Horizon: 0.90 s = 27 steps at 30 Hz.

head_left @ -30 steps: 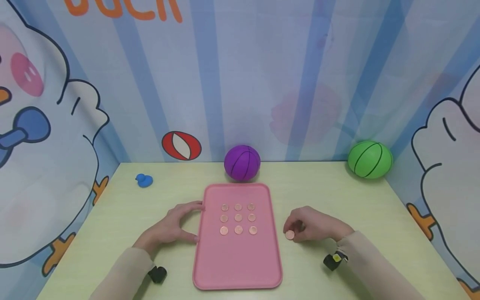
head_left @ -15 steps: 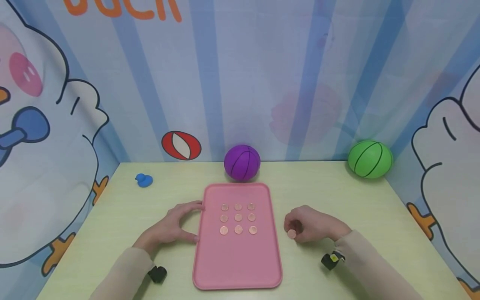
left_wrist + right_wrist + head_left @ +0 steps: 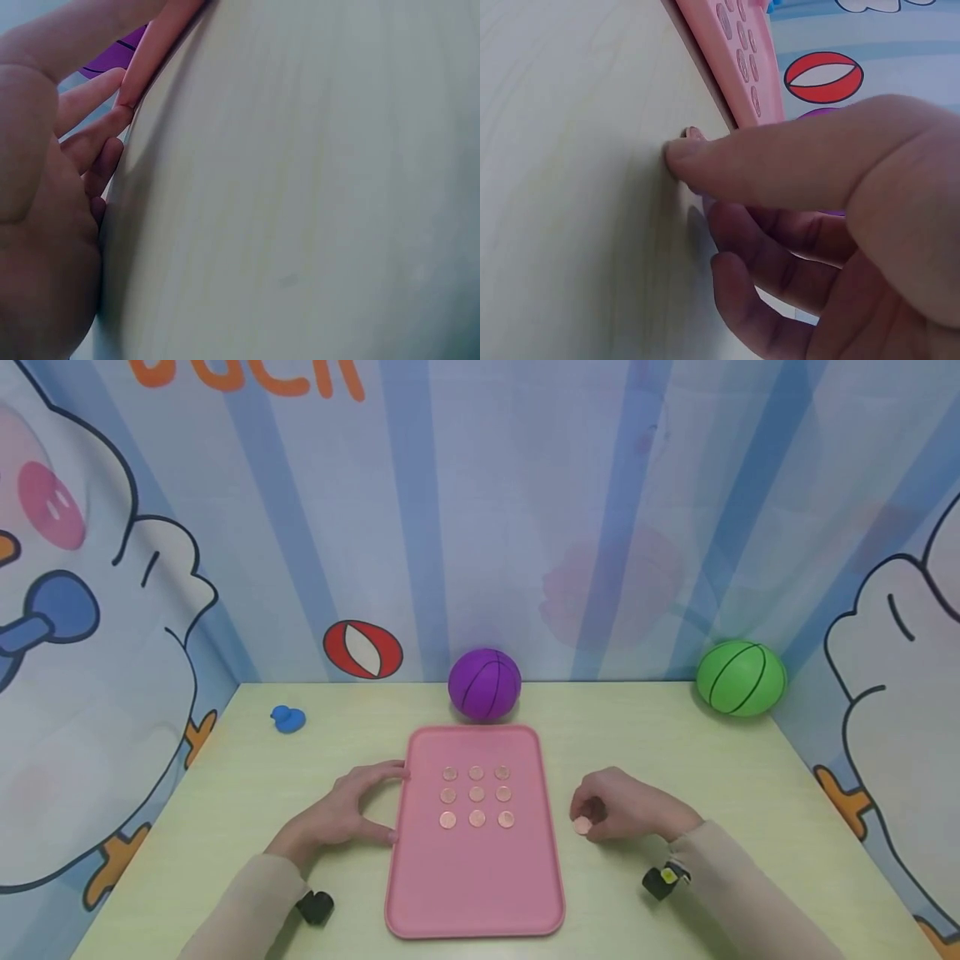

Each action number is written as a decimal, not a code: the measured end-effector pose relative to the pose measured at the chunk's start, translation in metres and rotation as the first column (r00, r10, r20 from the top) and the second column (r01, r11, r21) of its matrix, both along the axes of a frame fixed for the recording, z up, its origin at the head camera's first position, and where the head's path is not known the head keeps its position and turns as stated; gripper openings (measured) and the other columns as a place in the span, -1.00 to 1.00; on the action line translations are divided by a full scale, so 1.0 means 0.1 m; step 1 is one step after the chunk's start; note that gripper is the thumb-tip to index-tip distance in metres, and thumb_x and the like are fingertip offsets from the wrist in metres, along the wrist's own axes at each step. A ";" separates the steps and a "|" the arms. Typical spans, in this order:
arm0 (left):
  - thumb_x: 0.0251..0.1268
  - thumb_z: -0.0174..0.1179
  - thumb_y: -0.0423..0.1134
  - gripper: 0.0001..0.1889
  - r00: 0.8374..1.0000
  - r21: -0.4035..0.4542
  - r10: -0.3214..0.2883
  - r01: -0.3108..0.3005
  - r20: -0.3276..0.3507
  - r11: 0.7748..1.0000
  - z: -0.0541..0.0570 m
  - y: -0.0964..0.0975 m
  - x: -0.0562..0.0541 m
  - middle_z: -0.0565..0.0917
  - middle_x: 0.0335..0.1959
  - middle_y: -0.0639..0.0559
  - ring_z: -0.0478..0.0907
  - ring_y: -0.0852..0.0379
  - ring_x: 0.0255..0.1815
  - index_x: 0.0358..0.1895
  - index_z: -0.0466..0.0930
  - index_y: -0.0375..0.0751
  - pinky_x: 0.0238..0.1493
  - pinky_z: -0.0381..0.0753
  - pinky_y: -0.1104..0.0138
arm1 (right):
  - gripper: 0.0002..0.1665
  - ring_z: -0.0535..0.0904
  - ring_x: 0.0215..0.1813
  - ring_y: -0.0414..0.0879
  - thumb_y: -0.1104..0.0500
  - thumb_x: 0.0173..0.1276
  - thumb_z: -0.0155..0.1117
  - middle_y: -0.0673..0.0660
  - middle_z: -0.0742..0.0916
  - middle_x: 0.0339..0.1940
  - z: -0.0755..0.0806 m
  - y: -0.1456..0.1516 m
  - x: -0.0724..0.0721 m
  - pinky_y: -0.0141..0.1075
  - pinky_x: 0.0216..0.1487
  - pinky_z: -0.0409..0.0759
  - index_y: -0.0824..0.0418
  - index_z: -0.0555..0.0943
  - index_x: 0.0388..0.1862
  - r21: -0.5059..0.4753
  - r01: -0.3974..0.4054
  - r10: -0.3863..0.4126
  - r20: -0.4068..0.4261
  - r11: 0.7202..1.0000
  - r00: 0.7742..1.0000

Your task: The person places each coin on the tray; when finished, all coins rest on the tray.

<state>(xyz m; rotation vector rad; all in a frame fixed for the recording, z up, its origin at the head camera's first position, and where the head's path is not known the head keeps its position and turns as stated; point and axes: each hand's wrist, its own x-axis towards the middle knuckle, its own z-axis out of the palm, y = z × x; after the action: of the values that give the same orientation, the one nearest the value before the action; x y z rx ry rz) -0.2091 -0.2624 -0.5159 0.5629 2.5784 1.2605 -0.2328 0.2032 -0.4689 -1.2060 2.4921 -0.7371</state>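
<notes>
A pink tray (image 3: 474, 893) lies on the table, with copper coins (image 3: 477, 794) set out on it in three rows of three. Thumb and fingers spread, my left hand (image 3: 343, 810) touches the tray's left rim; the left wrist view shows fingertips (image 3: 118, 112) against the edge. Right of the tray, my right hand (image 3: 626, 806) pinches one more copper coin (image 3: 582, 826) close over the table. In the right wrist view the thumb (image 3: 757, 165) hides most of that coin (image 3: 694, 133), and the other fingers are curled below.
A purple ball (image 3: 484, 685) sits just behind the tray. At the back right is a green ball (image 3: 741, 678), and a blue rubber duck (image 3: 288, 719) stands at the back left. A printed curtain (image 3: 495, 527) rises behind the table (image 3: 337, 710).
My right hand shifts only slightly, with the coin still pinched and tilting a little. The left hand, the tray and its coins stay put.
</notes>
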 end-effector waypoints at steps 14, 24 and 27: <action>-0.13 0.70 0.06 -0.03 1.000 -0.004 0.008 -0.008 0.011 1.000 0.00 0.00 0.00 0.32 0.63 0.09 0.06 -0.22 0.66 0.50 0.47 0.22 0.56 -0.02 -0.44 | -0.79 0.65 -0.25 -0.19 0.32 0.25 0.51 -0.06 0.73 -0.29 0.10 -0.16 -0.01 -0.32 -0.20 0.75 0.12 0.76 -0.16 -0.123 0.091 -0.092 -0.002 0.988 0.996; -0.12 0.70 0.06 -0.04 1.000 -0.009 0.014 -0.014 0.027 1.000 0.00 0.01 0.00 0.31 0.64 0.11 0.04 -0.20 0.67 0.49 0.47 0.26 0.56 -0.04 -0.44 | -0.81 0.66 -0.30 -0.18 0.29 0.24 0.55 -0.03 0.75 -0.29 0.12 -0.61 0.00 -0.34 -0.25 0.75 0.14 0.76 -0.18 -0.195 0.061 -0.070 -0.040 0.979 0.997; -0.11 0.69 0.07 -0.04 1.000 -0.013 0.010 -0.009 0.012 1.000 0.01 0.01 0.00 0.31 0.64 0.09 0.05 -0.23 0.67 0.49 0.46 0.24 0.55 -0.02 -0.46 | -0.81 0.67 -0.30 -0.22 0.26 0.25 0.56 -0.05 0.76 -0.26 0.11 -0.76 0.02 -0.36 -0.23 0.73 0.14 0.76 -0.17 -0.178 0.055 -0.061 -0.029 0.983 0.998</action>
<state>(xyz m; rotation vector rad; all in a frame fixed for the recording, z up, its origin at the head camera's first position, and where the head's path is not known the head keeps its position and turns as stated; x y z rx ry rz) -0.2091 -0.2616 -0.5153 0.5393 2.5800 1.2460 -0.2311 0.1273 -0.4584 -1.2178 2.5437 -0.9790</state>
